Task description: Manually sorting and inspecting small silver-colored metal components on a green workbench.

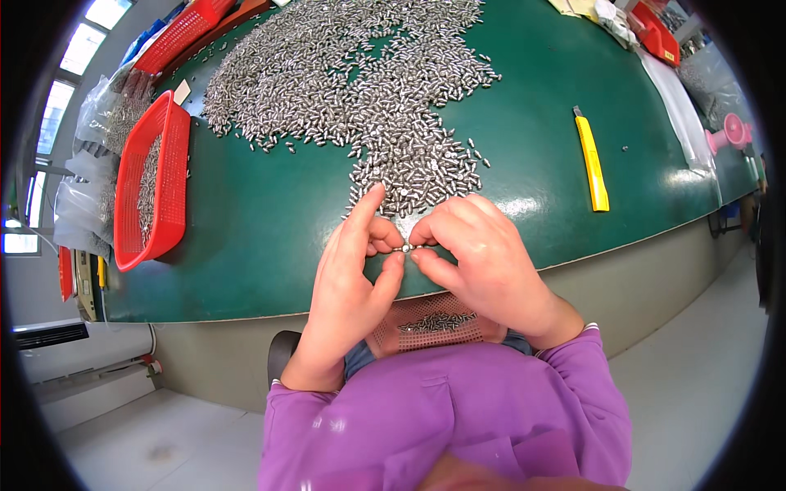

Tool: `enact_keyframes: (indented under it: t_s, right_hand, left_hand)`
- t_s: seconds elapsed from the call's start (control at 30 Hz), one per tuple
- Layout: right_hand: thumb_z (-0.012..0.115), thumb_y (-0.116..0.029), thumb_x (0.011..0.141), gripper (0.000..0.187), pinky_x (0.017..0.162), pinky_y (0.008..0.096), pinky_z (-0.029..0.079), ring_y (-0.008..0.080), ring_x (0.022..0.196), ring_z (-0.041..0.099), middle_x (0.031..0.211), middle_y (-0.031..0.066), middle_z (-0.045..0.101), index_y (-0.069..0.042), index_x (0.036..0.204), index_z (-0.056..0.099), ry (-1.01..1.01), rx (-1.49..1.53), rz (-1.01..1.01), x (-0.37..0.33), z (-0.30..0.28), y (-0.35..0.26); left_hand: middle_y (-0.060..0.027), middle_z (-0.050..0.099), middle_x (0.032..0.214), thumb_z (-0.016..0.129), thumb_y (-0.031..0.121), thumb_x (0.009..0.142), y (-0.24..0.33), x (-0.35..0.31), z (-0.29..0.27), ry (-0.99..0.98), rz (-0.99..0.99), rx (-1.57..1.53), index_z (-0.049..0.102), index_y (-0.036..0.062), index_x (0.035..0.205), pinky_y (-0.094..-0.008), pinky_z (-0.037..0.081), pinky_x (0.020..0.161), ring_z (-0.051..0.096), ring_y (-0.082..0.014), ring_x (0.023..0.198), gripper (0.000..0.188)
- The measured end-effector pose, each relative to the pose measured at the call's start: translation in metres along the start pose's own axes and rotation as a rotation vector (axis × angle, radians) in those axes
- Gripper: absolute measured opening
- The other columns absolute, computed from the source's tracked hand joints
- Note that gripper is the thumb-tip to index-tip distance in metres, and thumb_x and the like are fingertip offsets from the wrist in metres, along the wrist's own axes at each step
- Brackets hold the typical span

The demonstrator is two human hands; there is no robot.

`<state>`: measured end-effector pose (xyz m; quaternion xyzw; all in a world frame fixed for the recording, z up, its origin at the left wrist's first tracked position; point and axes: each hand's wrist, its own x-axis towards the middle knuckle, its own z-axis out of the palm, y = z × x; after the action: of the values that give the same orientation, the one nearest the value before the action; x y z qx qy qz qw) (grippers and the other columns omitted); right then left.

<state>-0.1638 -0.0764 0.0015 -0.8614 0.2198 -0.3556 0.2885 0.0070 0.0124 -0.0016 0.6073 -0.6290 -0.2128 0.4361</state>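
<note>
Near the front edge of the green table, my left hand and my right hand meet over a small silver metal part. Thumb and fingers of each hand pinch it from either side, with the left index finger raised. Just beyond my fingertips lies a large heap of small, bullet-shaped silver metal parts, spreading toward the far side. Below the table edge, on my lap, a pink mesh basket holds more small metal parts.
A red plastic basket with metal parts stands at the left. The yellow utility knife lies on the right. Clear plastic bags hang beyond the left edge. A pink object and a red bin are at the far right.
</note>
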Motion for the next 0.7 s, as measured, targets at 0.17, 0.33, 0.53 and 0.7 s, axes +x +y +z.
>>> enact_keyframes:
  t_s: [0.17,0.33,0.53,0.7]
  right_hand:
    - [0.073,-0.003,0.077,0.016,0.074,0.0417,0.046,0.0299,0.081,0.057,0.084,0.0076,0.059,-0.006,0.088,0.061,-0.001,0.009,0.013,0.0001,-0.0015,-0.0007]
    - [0.074,-0.006,0.078,0.016,0.074,0.0417,0.046,0.0301,0.081,0.057,0.085,0.0076,0.059,-0.006,0.088,0.061,-0.014,0.022,0.023,0.0003,-0.002,-0.0007]
    - [0.08,-0.007,0.075,0.021,0.075,0.0406,0.049,0.0281,0.084,0.06,0.087,0.0058,0.064,-0.007,0.091,0.065,0.0,-0.012,0.045,0.0001,-0.0034,-0.0035]
    - [0.08,-0.008,0.076,0.022,0.075,0.0405,0.049,0.0283,0.085,0.06,0.089,0.0063,0.064,-0.007,0.092,0.066,-0.007,-0.021,0.049,-0.0006,-0.0041,-0.0025]
  left_hand:
    - [-0.0057,0.062,0.09,0.065,-0.012,0.079,0.0004,-0.0002,-0.0004,0.02,0.028,0.013,0.042,0.0014,0.149,-0.0318,0.05,0.075,0.059,-0.0189,0.082,0.075]
    - [-0.0045,0.061,0.087,0.065,-0.013,0.08,-0.0014,-0.0019,0.0015,0.054,0.027,-0.055,0.045,0.0018,0.147,-0.0312,0.05,0.075,0.059,-0.0178,0.081,0.072]
    - [-0.0048,0.06,0.088,0.065,-0.013,0.08,-0.0003,-0.0009,0.0024,0.052,0.043,-0.019,0.046,0.0017,0.147,-0.0323,0.051,0.076,0.059,-0.0183,0.082,0.071]
    - [-0.0057,0.06,0.09,0.065,-0.013,0.079,0.0003,-0.0007,0.0024,0.036,0.026,-0.011,0.045,0.0015,0.147,-0.0335,0.051,0.077,0.059,-0.0196,0.084,0.072]
